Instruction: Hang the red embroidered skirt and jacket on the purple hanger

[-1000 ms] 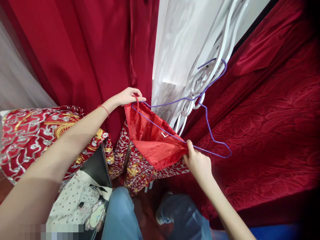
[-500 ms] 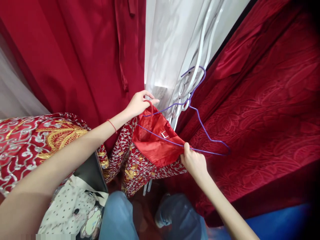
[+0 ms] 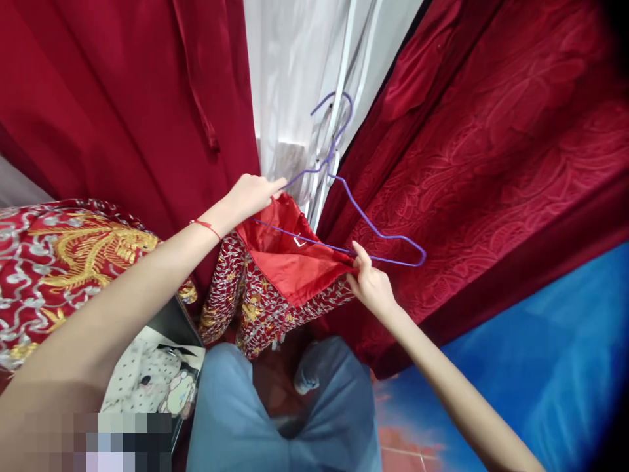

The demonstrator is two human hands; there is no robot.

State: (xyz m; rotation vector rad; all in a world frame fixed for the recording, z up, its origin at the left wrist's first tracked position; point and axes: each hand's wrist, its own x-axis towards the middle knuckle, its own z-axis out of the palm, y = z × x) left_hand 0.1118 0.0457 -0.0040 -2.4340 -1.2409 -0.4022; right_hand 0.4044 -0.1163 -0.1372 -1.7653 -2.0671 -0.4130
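Note:
A red garment (image 3: pixel 314 278) with a satin lining, a small white label and silver-and-gold embroidery hangs between my hands, its opening facing me. My left hand (image 3: pixel 255 195) is closed on its far left edge, beside the arm of a purple hanger (image 3: pixel 366 216). The hanger's left end is inside the opening; its right end sticks out past the garment. My right hand (image 3: pixel 372 283) pinches the garment's right edge, with the index finger raised against the hanger's lower bar. The hanger's hook is up by some white hangers (image 3: pixel 314 190).
Red curtain-like cloth (image 3: pixel 132 111) hangs at left, and patterned dark red cloth (image 3: pixel 466 164) at right. More embroidered cloth (image 3: pixel 93 255) lies at left, above a bag with polka dots (image 3: pixel 147 367). My jeans-clad legs (image 3: pixel 221 406) are below; blue cloth (image 3: pixel 535 347) spreads at lower right.
The view has shifted, so the hanger and garment appear further left and higher. My left fingers have closed down at the garment's edge. My right index finger has lifted against the hanger bar.

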